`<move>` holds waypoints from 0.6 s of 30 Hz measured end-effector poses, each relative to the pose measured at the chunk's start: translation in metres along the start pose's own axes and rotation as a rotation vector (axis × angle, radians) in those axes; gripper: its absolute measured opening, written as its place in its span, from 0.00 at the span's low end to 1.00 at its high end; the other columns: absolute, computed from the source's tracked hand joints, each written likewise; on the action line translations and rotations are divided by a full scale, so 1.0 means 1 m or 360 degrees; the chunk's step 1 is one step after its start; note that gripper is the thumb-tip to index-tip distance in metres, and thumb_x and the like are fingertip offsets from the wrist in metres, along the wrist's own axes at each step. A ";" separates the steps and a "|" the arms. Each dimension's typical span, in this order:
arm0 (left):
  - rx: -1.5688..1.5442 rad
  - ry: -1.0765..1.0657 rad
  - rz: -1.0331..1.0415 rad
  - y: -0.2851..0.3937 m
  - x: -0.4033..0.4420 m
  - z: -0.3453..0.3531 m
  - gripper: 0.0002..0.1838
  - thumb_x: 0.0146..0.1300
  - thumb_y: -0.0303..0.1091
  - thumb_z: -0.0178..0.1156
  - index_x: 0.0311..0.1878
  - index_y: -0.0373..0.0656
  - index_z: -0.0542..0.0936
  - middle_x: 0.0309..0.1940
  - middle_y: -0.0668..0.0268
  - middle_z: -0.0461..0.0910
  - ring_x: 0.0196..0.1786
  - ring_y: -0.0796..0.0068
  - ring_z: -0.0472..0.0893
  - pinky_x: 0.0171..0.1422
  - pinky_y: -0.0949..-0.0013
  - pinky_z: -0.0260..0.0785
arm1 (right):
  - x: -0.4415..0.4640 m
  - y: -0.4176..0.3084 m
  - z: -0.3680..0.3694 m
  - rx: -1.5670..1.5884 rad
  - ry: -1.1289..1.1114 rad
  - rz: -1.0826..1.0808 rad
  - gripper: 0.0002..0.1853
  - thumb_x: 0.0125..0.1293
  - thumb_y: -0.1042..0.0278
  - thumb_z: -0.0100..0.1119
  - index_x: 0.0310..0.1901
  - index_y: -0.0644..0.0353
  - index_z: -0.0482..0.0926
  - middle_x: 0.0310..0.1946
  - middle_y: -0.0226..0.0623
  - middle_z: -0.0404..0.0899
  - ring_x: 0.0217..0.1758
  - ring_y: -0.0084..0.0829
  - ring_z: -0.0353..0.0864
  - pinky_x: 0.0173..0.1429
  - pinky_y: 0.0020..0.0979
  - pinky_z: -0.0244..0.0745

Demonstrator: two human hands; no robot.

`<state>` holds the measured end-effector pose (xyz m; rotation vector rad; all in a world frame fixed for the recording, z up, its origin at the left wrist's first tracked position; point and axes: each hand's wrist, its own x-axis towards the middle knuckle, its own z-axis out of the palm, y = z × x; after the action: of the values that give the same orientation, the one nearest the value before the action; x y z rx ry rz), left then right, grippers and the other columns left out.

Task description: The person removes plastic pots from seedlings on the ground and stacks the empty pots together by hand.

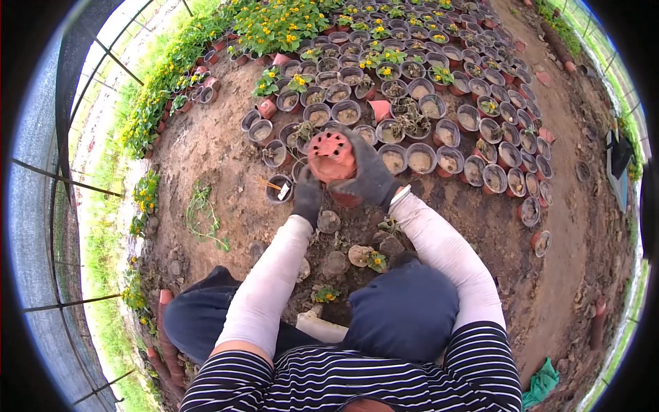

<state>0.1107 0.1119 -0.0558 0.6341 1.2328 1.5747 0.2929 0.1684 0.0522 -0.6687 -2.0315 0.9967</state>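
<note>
Between both gloved hands is a reddish flower pot [332, 156], tilted so that its base with dark drainage holes faces me. My left hand [308, 198], in a dark glove, has its fingers closed against the pot's lower left side. From the right, my right hand [371, 176] wraps round the pot's side, with the thumb near its lower edge. Just below the held pot, part of another reddish pot [345, 200] shows. A dark-rimmed pot [279, 189] holding thin orange sticks and a white piece stands left of my left hand. What is inside the held pot is hidden.
Many pots [421, 159] of soil, some with wilted plants, stand in rows ahead. Yellow-flowered plants [274, 31] grow behind them. Round soil clumps [335, 264] lie near my knees. A pulled-up green plant [202, 213] lies left; a green cloth [541, 384] lies lower right.
</note>
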 end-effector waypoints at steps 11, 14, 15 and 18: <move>0.1240 -0.0563 0.0554 0.064 -0.022 0.026 0.35 0.53 0.36 0.67 0.62 0.36 0.63 0.57 0.56 0.69 0.59 0.68 0.70 0.62 0.65 0.63 | -0.017 0.023 0.003 -0.0137 0.0041 -0.0062 0.53 0.40 0.49 0.74 0.66 0.61 0.55 0.63 0.51 0.58 0.67 0.49 0.58 0.68 0.43 0.55; 0.1378 -0.0636 0.0511 0.062 -0.033 0.027 0.34 0.53 0.36 0.67 0.61 0.36 0.63 0.56 0.56 0.70 0.56 0.66 0.73 0.59 0.65 0.66 | -0.026 0.034 0.006 -0.0236 0.0027 -0.0122 0.53 0.41 0.49 0.74 0.66 0.61 0.54 0.63 0.51 0.57 0.67 0.51 0.57 0.69 0.44 0.54; 0.1340 -0.0668 0.0610 0.055 -0.030 0.023 0.35 0.53 0.38 0.67 0.61 0.36 0.64 0.56 0.56 0.70 0.55 0.64 0.73 0.58 0.65 0.66 | -0.032 0.045 0.010 -0.0288 0.0027 -0.0128 0.53 0.41 0.50 0.74 0.66 0.61 0.54 0.63 0.51 0.57 0.68 0.50 0.56 0.69 0.44 0.53; 0.1371 -0.0742 0.0724 0.046 -0.018 0.019 0.37 0.52 0.42 0.67 0.62 0.37 0.63 0.58 0.55 0.68 0.59 0.61 0.70 0.61 0.63 0.64 | -0.038 0.063 0.020 -0.0150 0.0143 -0.0112 0.52 0.41 0.49 0.74 0.65 0.61 0.55 0.63 0.50 0.59 0.67 0.49 0.58 0.69 0.43 0.55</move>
<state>0.1158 0.1041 -0.0037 1.8222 1.4296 1.0633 0.3057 0.1683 -0.0231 -0.6749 -2.0186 0.8202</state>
